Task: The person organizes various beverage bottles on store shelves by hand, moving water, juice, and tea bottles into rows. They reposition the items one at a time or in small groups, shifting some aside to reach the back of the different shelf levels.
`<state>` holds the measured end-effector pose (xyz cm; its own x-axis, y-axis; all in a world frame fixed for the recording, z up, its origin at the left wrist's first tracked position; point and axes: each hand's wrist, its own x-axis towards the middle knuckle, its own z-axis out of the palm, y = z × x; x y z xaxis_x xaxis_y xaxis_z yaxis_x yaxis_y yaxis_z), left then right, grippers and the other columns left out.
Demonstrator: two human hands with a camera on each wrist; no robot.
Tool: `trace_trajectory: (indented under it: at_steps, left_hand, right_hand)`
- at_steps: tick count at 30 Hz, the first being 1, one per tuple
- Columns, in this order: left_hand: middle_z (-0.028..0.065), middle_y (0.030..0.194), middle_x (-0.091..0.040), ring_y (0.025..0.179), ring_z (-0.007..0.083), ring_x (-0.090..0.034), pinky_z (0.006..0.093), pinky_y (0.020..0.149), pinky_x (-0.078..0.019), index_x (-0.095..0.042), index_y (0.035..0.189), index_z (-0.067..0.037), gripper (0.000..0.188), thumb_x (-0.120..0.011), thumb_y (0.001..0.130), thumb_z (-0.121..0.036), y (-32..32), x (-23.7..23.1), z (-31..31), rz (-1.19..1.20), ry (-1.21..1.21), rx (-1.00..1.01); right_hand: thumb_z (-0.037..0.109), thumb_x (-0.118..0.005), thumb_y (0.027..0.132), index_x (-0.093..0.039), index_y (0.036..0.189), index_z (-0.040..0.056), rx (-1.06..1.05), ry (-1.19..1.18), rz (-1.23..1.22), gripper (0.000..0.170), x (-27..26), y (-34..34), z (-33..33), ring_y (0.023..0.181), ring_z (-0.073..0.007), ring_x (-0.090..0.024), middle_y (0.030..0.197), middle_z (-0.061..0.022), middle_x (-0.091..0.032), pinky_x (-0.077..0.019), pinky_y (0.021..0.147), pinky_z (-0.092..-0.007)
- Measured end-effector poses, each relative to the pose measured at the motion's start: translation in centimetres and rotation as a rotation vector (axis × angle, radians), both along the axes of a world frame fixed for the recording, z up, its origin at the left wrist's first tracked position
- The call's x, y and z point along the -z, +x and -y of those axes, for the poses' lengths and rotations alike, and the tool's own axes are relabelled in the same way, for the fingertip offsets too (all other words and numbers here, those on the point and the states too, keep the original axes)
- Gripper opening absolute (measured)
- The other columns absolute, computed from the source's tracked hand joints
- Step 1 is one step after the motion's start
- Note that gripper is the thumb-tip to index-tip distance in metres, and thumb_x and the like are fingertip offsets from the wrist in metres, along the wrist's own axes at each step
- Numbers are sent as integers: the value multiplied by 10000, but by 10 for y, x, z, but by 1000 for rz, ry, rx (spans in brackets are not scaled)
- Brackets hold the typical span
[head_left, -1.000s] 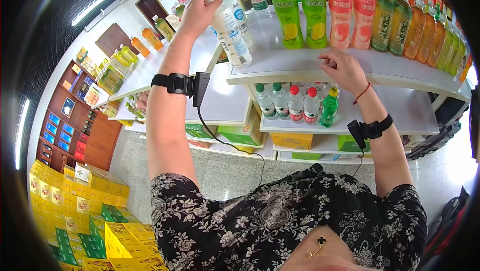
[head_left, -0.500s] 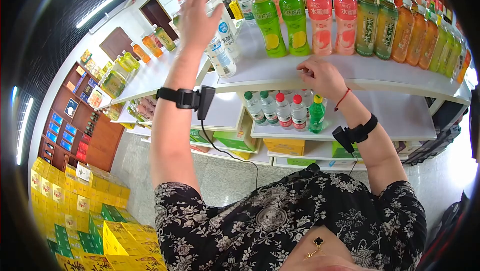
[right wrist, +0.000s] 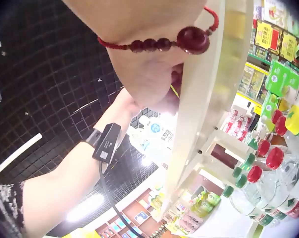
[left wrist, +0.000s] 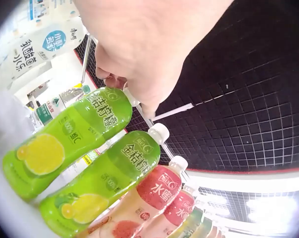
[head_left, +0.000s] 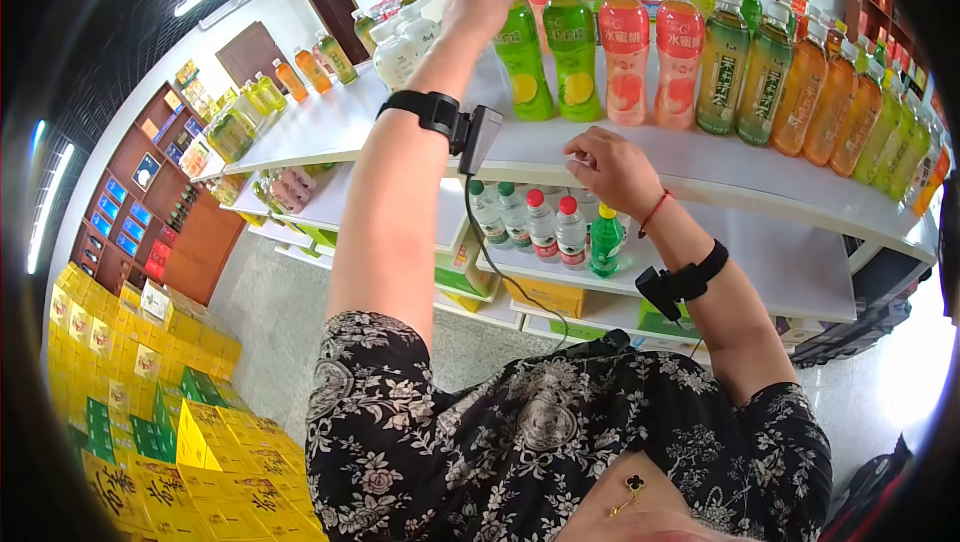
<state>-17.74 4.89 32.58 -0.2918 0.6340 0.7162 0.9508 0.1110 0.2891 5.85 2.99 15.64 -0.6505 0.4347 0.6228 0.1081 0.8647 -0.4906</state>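
My left hand [head_left: 478, 12] is at the neck of the leftmost green drink bottle [head_left: 524, 77] on the upper shelf. In the left wrist view, its fingers pinch the white cap of that bottle [left wrist: 70, 141], which has lemons on the label and stands upright on the shelf. A second green bottle [head_left: 572, 67] stands just to its right. White milky-drink bottles [head_left: 393, 60] are grouped to the left of my left forearm. My right hand [head_left: 615, 174] is at the front edge of the upper shelf, fingers loosely curled, holding nothing.
Pink peach-drink bottles [head_left: 624, 62], dark green tea bottles [head_left: 765, 82] and orange ones [head_left: 800, 92] continue the row rightward. Water bottles [head_left: 542, 227] and a green soda bottle [head_left: 605, 242] stand on the shelf below. Yellow cartons [head_left: 140, 352] are stacked at the lower left.
My left hand has let go of the white bottle and moved right to the leftmost green bottle's cap. The white bottle now stands with others at left. My right hand has shifted slightly left.
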Motion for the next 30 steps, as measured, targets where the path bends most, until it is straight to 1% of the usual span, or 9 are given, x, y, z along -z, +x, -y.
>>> trace_trajectory:
  at_steps: [4, 5, 8, 9, 16, 23, 26, 28, 30]
  left_hand:
    - [195, 1030, -664, 959, 339, -635, 412, 860, -485, -667, 1031, -20, 512, -649, 783, -467, -26, -1, 4, -2, 1, -17]
    - [161, 953, -681, 873, 275, -651, 369, 801, -490, -676, 1009, -9, 494, -672, 784, -449, -27, -1, 13, -19, 23, -37]
    - [156, 935, -680, 859, 262, -651, 359, 784, -491, -667, 1033, 0, 503, -679, 782, -436, -32, -1, 42, -59, 86, -61]
    - [146, 904, -675, 827, 247, -645, 348, 759, -489, -663, 1041, 5, 510, -681, 779, -432, -25, -4, 57, 0, 43, -39]
    - [104, 839, -647, 755, 197, -604, 316, 711, -473, -648, 1040, 28, 495, -677, 800, -404, -59, 2, 87, -82, 35, -49]
    - [149, 837, -667, 776, 260, -648, 351, 722, -491, -650, 1032, 4, 465, -670, 804, -401, -52, 5, 93, -99, 92, -68]
    - [146, 840, -663, 779, 271, -647, 366, 733, -495, -649, 1021, -9, 451, -667, 805, -404, -49, 12, 90, -143, 136, -55]
    - [137, 869, -660, 811, 276, -643, 367, 759, -494, -641, 1039, -16, 461, -675, 799, -409, -47, 14, 97, -74, 152, -2]
    - [149, 930, -651, 877, 299, -625, 377, 791, -487, -623, 1086, -19, 513, -687, 786, -430, -48, 21, 100, -25, 201, 23]
  right_hand:
    - [186, -639, 811, -659, 948, 77, 4, 9, 19, 177, -1, 0, -1, 789, -247, -627, 860, -78, -616, -507, 714, -363]
    - [186, -639, 811, -659, 948, 77, 0, 5, 21, 177, 0, -1, -2, 789, -247, -627, 860, -78, -616, -507, 714, -363]
    - [190, -639, 811, -660, 944, 83, 12, 8, 32, 172, 3, -4, -3, 797, -248, -628, 863, -79, -616, -509, 717, -367]
    - [193, -638, 813, -662, 951, 86, 9, -1, 32, 176, 3, -4, -4, 802, -249, -629, 866, -81, -615, -510, 719, -369]
    - [203, -631, 822, -663, 975, 91, 40, -49, 71, 193, -4, -2, 4, 817, -256, -632, 915, -91, -609, -512, 721, -374]
    - [199, -625, 826, -653, 964, 77, 26, -58, 91, 187, -8, -3, 7, 809, -256, -635, 921, -89, -608, -507, 708, -365]
    - [180, -636, 817, -648, 996, 69, 18, -50, 82, 211, -4, 1, 3, 779, -224, -629, 909, -88, -609, -502, 691, -337]
    - [152, -650, 802, -641, 1032, 47, -43, -115, 65, 253, -3, -1, -5, 733, -187, -604, 895, -90, -608, -494, 675, -309]
    - [144, -656, 797, -636, 1041, 36, -41, -85, 56, 268, -15, 0, -9, 717, -174, -590, 888, -92, -608, -490, 669, -300]
